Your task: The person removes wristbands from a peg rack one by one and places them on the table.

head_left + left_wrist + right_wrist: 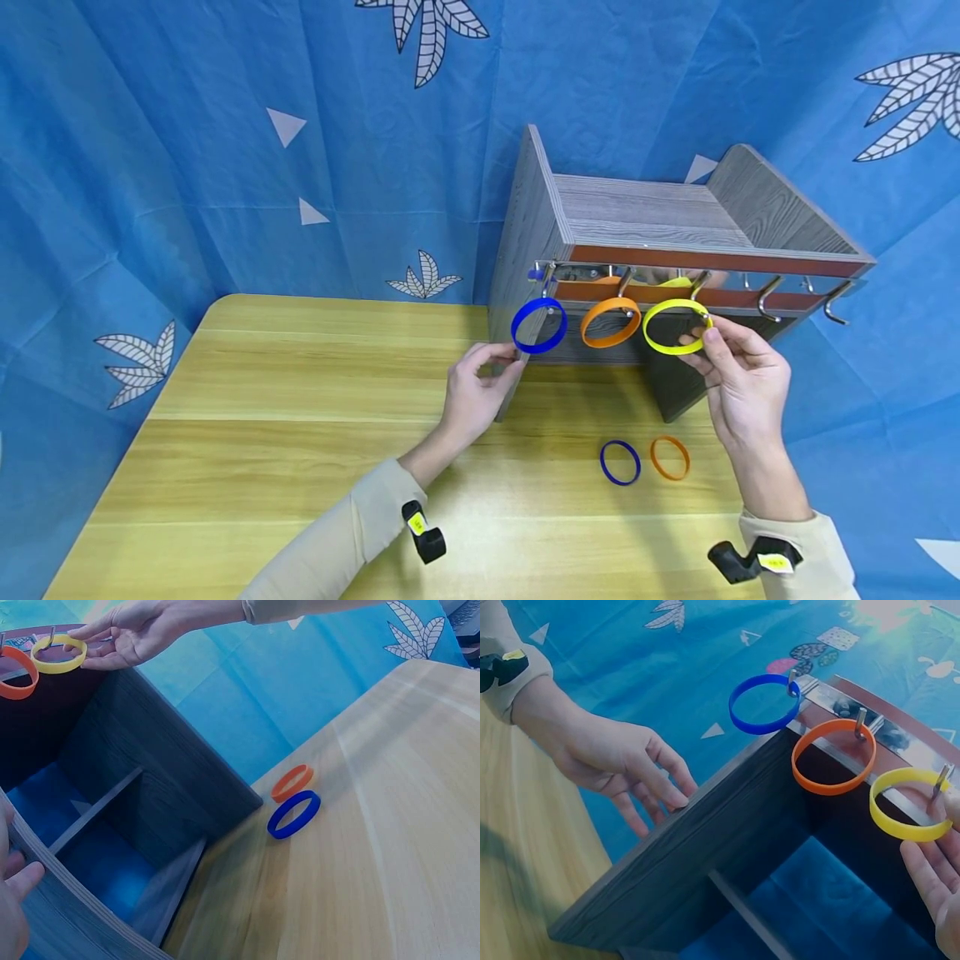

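A yellow silicone wristband [654,340] hangs at the third hook of the rack, and my right hand [746,375] pinches its right side between thumb and fingers. On the first two hooks hang a blue wristband [517,333] and an orange wristband [587,333]. My left hand [476,392] touches the left side panel of the grey wooden shelf [727,776] near its front edge, its fingers loosely extended. Two more wristbands lie on the table below, one blue [313,812] and one orange [301,785].
Two further metal hooks [765,302] stick out at the right of the rack, with no bands on them. The shelf stands at the back of the wooden table [300,375], against a blue patterned cloth [225,167].
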The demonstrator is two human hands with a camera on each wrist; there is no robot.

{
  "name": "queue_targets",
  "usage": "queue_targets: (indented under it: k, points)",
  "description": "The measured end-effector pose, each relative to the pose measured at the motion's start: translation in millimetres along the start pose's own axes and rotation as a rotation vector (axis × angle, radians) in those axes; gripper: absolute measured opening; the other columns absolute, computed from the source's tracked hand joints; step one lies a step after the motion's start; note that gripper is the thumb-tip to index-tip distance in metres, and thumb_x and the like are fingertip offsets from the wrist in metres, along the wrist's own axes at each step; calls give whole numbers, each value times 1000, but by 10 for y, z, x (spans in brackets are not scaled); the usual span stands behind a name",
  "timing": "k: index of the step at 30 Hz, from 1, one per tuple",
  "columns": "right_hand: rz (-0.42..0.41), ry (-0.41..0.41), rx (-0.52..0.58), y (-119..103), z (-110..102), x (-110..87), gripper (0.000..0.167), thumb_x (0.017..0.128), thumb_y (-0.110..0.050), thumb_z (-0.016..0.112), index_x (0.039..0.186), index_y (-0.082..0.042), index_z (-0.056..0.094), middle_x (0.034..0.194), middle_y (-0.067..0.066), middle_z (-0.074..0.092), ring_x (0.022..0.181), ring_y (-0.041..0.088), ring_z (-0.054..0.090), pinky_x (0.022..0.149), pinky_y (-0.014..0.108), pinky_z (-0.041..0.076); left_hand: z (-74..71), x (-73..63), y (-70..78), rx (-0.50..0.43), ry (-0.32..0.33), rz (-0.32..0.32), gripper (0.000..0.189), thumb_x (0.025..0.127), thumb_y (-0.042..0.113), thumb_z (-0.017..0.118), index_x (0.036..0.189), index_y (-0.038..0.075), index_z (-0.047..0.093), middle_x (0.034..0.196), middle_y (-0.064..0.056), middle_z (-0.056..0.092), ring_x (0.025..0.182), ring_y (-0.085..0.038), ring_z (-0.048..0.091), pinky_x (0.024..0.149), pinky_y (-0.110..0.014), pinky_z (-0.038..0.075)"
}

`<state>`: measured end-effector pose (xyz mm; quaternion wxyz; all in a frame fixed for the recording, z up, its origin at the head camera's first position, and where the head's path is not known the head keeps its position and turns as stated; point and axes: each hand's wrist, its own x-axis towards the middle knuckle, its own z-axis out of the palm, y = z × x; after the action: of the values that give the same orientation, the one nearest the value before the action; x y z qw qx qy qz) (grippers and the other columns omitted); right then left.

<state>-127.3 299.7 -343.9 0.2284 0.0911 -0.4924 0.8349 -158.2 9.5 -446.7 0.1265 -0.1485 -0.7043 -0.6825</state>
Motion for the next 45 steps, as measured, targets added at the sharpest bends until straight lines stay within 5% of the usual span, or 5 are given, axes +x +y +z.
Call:
queue_targets:
  k: [11,16,22,29,45]
  points:
    - [-15,-64,77,-90,26,22,22,97,19,57,116,22,68,96,23,79,78,30,79,72,37,71,-4,-17,-14,0,2,10,22,95,7,77,117,2,75,114,-16,73,105,-31,73,81,-22,68]
    - [-48,-42,-17,-149,53,9,22,97,16,59,117,21,68,93,18,79,76,25,79,72,34,70,1,-12,-11,-6,8,15,22,95,7,77,116,1,75,114,-18,73,104,-33,73,81,-22,68]
    - [-46,-44,3,-196,51,-37,22,97,18,58,116,21,68,92,20,79,76,26,79,72,35,70,13,-11,0,-12,22,18,20,95,6,77,114,1,75,111,-18,74,103,-32,73,80,-22,68]
    - [10,-100,48,-202,-32,-136,24,98,20,53,117,20,68,96,23,79,80,29,79,74,37,71,15,-10,-20,-13,22,14,20,95,7,78,115,2,76,112,-17,74,103,-32,73,80,-23,69]
    - [150,-106,-103,97,-272,-508,26,102,14,52,119,12,72,96,11,81,82,19,80,73,29,70,9,-12,11,-9,18,11,20,96,7,77,115,1,75,111,-17,74,102,-28,73,81,-23,69]
